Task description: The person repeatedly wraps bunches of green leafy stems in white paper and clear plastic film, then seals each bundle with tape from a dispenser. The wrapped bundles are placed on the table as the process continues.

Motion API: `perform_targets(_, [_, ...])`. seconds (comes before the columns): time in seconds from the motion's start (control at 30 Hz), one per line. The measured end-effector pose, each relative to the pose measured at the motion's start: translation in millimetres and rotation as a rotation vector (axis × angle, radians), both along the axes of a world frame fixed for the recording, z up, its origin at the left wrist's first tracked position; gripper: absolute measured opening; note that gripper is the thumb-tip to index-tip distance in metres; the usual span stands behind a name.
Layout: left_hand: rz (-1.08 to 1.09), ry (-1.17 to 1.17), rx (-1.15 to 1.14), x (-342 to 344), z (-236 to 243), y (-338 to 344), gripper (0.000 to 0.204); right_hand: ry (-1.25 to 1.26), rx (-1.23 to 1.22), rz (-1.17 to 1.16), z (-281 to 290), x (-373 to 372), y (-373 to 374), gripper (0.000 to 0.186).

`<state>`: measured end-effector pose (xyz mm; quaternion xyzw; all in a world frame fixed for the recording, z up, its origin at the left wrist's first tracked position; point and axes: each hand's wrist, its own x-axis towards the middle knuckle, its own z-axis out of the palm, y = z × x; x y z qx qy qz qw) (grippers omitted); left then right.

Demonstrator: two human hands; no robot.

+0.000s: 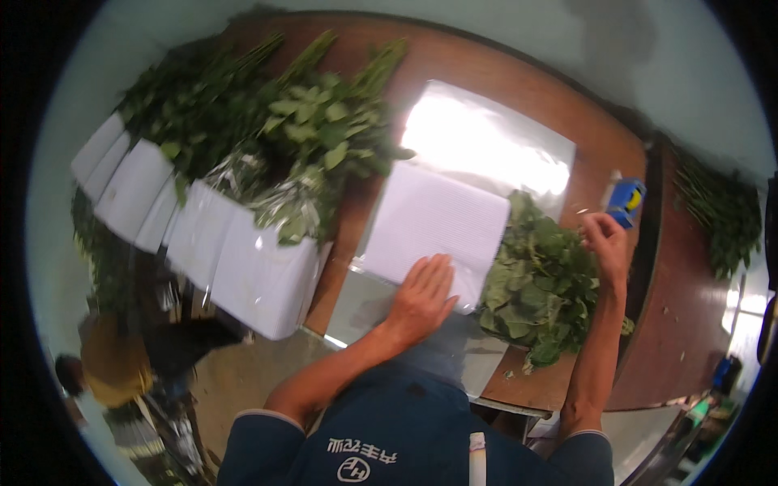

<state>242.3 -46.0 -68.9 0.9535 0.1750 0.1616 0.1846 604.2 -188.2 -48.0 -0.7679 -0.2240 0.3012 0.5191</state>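
My left hand (423,296) lies flat, fingers extended, on a white ribbed paper sheet (429,211) folded over on a shiny clear plastic sheet (494,138). Leafy green cuttings (535,275) poke out from the paper's right side. My right hand (604,243) is raised just below a blue and yellow tape dispenser (626,202), its fingers curled in a pinch; I cannot make out whether anything small is between them.
Wrapped bunches with white paper (259,275) and green leaves (316,121) fill the left of the wooden table (405,65). More greenery (721,219) lies on a board (673,340) at the right. A person in a yellow top (113,364) is at the lower left.
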Motion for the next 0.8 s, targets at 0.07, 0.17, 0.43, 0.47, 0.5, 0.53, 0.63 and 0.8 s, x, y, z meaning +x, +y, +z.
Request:
perform_targets(0.07, [0.023, -0.028, 0.008, -5.2, -3.1, -0.6, 0.049, 0.007, -0.016, 0.374, 35.9, -67.0, 60.6, 0.013])
perform_targets(0.17, [0.052, -0.076, 0.007, -7.6, -10.6, -2.3, 0.051, -0.05, -0.084, 0.841, 57.2, -138.6, 126.5, 0.017])
perform_targets(0.43, [0.04, -0.143, -0.026, -4.8, -17.3, -3.0, 0.049, -0.556, -0.26, 1.021, 28.8, -189.8, 201.6, 0.045])
perform_targets(0.47, [0.045, -0.142, -0.035, -4.4, -16.8, -2.7, 0.048, -0.578, -0.323, 0.967, 28.1, -186.8, 202.1, 0.048])
perform_targets(0.5, [0.05, -0.14, -0.045, -3.3, -16.0, -2.6, 0.047, -0.6, -0.385, 0.911, 28.6, -179.5, 200.2, 0.052])
perform_targets(0.53, [0.056, -0.138, -0.054, -3.5, -14.5, -2.2, 0.047, -0.621, -0.445, 0.854, 27.7, -171.5, 197.4, 0.056])
perform_targets(0.63, [-0.032, -0.177, -0.195, -14.6, 13.8, 3.7, 0.04, -0.538, -0.472, 0.584, 2.9, -125.3, 159.2, 0.055])
perform_targets(0.8, [0.096, -0.139, -1.027, -87.3, 15.0, -9.8, 0.023, -0.465, -0.285, 0.115, 2.2, -80.7, 99.5, 0.038])
